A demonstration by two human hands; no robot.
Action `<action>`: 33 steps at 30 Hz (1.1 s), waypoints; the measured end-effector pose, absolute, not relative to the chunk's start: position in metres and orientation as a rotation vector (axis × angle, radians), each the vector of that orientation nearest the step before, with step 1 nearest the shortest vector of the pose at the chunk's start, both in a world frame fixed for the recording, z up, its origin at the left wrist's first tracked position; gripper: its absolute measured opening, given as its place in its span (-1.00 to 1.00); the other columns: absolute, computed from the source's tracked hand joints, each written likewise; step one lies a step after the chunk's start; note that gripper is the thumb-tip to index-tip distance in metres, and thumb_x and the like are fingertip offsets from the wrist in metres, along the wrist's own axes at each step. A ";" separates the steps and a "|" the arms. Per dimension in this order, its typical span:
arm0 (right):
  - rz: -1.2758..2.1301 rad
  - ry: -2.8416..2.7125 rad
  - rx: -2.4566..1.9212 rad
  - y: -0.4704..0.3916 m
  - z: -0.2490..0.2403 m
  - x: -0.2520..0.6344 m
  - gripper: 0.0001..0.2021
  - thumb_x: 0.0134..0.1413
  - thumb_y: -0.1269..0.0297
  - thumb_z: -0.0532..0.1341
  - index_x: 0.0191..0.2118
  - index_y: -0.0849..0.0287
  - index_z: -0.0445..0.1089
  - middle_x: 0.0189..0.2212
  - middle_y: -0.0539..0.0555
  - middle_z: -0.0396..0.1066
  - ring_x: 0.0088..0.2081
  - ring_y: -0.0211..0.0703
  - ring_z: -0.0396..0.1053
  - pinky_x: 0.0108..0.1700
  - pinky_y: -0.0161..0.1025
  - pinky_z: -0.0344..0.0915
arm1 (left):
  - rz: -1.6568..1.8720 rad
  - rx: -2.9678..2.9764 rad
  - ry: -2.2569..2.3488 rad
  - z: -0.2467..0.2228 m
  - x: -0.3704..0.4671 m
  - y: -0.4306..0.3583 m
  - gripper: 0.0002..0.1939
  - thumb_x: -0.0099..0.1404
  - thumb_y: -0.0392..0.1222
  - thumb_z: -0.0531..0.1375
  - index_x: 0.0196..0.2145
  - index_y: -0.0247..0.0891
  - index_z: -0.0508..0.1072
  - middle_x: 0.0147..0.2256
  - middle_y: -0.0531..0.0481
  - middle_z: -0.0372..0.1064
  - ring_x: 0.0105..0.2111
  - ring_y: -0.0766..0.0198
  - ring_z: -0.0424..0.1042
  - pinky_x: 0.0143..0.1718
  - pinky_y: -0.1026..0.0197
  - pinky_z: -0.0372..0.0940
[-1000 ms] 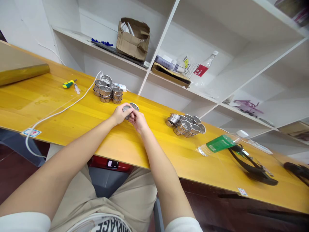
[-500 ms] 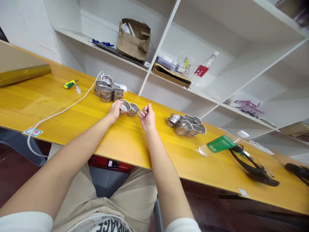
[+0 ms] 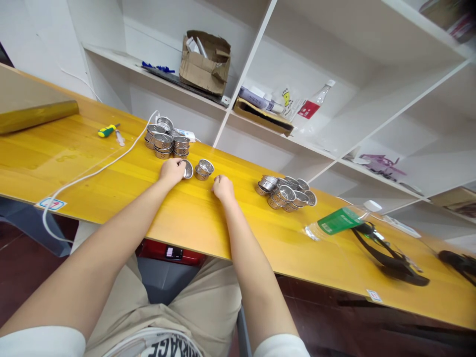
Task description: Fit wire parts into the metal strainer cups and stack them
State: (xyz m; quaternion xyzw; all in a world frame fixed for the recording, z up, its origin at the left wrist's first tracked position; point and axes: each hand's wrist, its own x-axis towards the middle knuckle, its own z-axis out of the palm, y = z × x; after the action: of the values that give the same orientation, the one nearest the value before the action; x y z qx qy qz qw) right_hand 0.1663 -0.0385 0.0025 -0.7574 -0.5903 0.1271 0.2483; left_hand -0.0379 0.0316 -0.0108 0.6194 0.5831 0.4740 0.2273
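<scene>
My left hand point(image 3: 172, 172) grips a small perforated metal strainer cup point(image 3: 188, 170) by its side, the cup tilted with its mouth toward the right. Just right of it, a short stack of the same cups point(image 3: 204, 169) stands on the table. My right hand point(image 3: 223, 188) is closed at the table, right of that stack and apart from it; whatever its fingers hold, if anything, is hidden. Behind my left hand several stacked strainer cups point(image 3: 162, 141) form a cluster. A second cluster of strainer cups point(image 3: 286, 192) sits farther right, some of them tilted.
On the yellow table point(image 3: 122, 188) a white cable point(image 3: 107, 163) runs at left, near a green-yellow screwdriver point(image 3: 107, 130). A green-labelled bottle point(image 3: 342, 220) and a black strap-like item point(image 3: 390, 260) lie at right. White shelves point(image 3: 178, 91) rise behind, holding a cardboard box point(image 3: 205, 64).
My left hand has drawn the cup slightly left and down, away from the standing stack. My right hand has dropped toward the table and turned over.
</scene>
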 end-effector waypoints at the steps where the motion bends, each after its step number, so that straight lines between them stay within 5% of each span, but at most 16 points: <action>1: 0.335 -1.645 -2.105 -0.039 0.003 0.166 -0.67 0.43 0.30 -0.04 -0.13 0.16 0.49 -0.15 0.30 0.59 -0.01 0.10 0.53 0.04 -0.08 0.35 | 1.261 1.752 1.641 -0.011 -0.039 0.030 -0.76 0.19 -0.04 0.19 -0.34 -0.19 0.62 -0.22 -0.29 0.61 -0.12 -0.18 0.50 -0.04 -0.06 0.32; 9: 0.233 -1.811 -2.285 -0.047 0.008 0.161 -0.72 0.40 0.31 0.05 0.06 0.23 0.43 0.01 0.46 0.52 0.04 0.26 0.52 0.00 0.05 0.38 | 1.151 1.787 1.782 -0.012 -0.042 0.030 -0.90 0.22 -0.14 0.28 -0.29 -0.14 0.54 -0.15 -0.26 0.58 -0.01 -0.20 0.49 0.07 -0.16 0.26; 16: 0.055 -1.916 -1.967 -0.051 0.010 0.159 -0.43 0.44 0.19 0.07 0.48 0.04 0.08 -0.07 0.30 0.57 -0.03 0.21 0.53 0.01 0.03 0.38 | 1.338 1.943 1.791 -0.006 -0.039 0.020 -0.64 0.26 -0.25 0.18 0.03 -0.19 0.47 0.12 -0.33 0.43 0.18 -0.27 0.32 0.17 -0.29 0.20; 23: 0.079 -1.990 -1.840 -0.042 -0.001 0.154 -0.63 0.48 0.21 0.00 0.24 -0.01 0.39 0.03 0.19 0.53 0.01 0.07 0.46 -0.01 -0.12 0.37 | 1.461 2.355 1.474 -0.002 -0.029 0.004 -0.65 0.30 -0.28 0.14 0.04 -0.18 0.46 0.14 -0.20 0.44 0.21 -0.15 0.29 0.23 -0.19 0.09; 33: 0.009 -1.998 -1.734 -0.039 -0.006 0.157 -0.64 0.47 0.21 0.03 0.17 -0.08 0.50 0.02 0.10 0.55 -0.01 -0.02 0.46 -0.03 -0.23 0.34 | 1.373 2.484 1.339 -0.003 -0.024 -0.001 -0.62 0.30 -0.25 0.13 0.06 -0.20 0.47 0.14 -0.22 0.44 0.22 -0.14 0.28 0.27 -0.20 0.05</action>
State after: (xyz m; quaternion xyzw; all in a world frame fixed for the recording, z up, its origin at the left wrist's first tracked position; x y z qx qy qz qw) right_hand 0.1566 -0.0386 -0.0060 -0.6353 -0.7321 0.0033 0.2458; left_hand -0.0241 -0.0010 -0.0029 0.7915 0.4268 0.4375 0.0018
